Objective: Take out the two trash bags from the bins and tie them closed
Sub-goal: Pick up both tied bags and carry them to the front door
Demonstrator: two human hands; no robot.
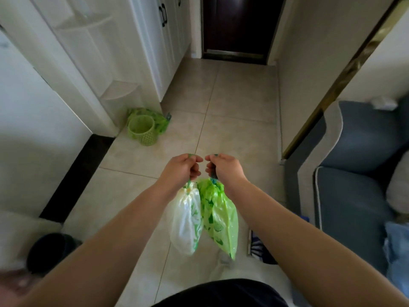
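Two small trash bags hang side by side in front of me above the tiled floor. My left hand [182,168] grips the green drawstring of the white bag [186,220], whose neck is gathered closed. My right hand [224,168] grips the top of the light green bag [221,220], also bunched at the neck. Both fists are nearly touching at the knuckles. A green perforated bin [141,129] stands on the floor by the white cabinet, with no bag inside it. A dark round bin [48,251] sits at the lower left, blurred.
Green plastic bag material [159,120] lies behind the green bin. White cabinets [132,52] line the left wall, a dark door [236,27] closes the hallway ahead. A blue-grey sofa [354,173] stands at the right. Beige tiled floor [239,96] stretches between them.
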